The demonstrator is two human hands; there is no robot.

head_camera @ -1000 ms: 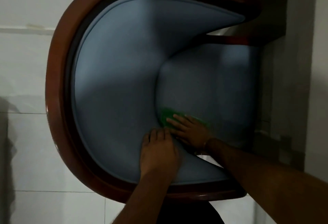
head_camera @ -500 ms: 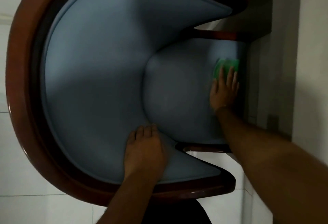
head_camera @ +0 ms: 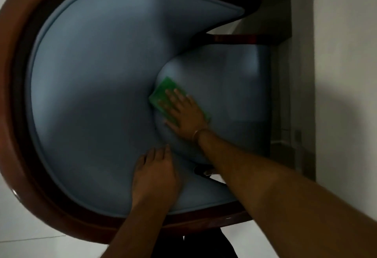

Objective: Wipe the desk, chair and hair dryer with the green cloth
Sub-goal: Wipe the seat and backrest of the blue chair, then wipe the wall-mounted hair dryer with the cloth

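Note:
A chair (head_camera: 91, 94) with blue-grey padding and a curved red-brown wooden frame fills the view from above. Its seat cushion (head_camera: 234, 94) is at the right. The green cloth (head_camera: 163, 92) lies on the seat's left edge, where seat meets backrest. My right hand (head_camera: 185, 112) presses flat on the cloth with fingers spread; a thin bangle circles the wrist. My left hand (head_camera: 155, 178) rests palm down on the padded arm near the front, fingers together, holding nothing. Neither desk nor hair dryer is in sight.
The chair stands on a white tiled floor (head_camera: 24, 243). A dark desk edge (head_camera: 281, 23) and a pale wall (head_camera: 346, 53) run along the right, close against the seat's side. The light is dim.
My right hand has swept the cloth from the seat's far right edge back to its left edge by the backrest. My left hand stayed on the chair arm.

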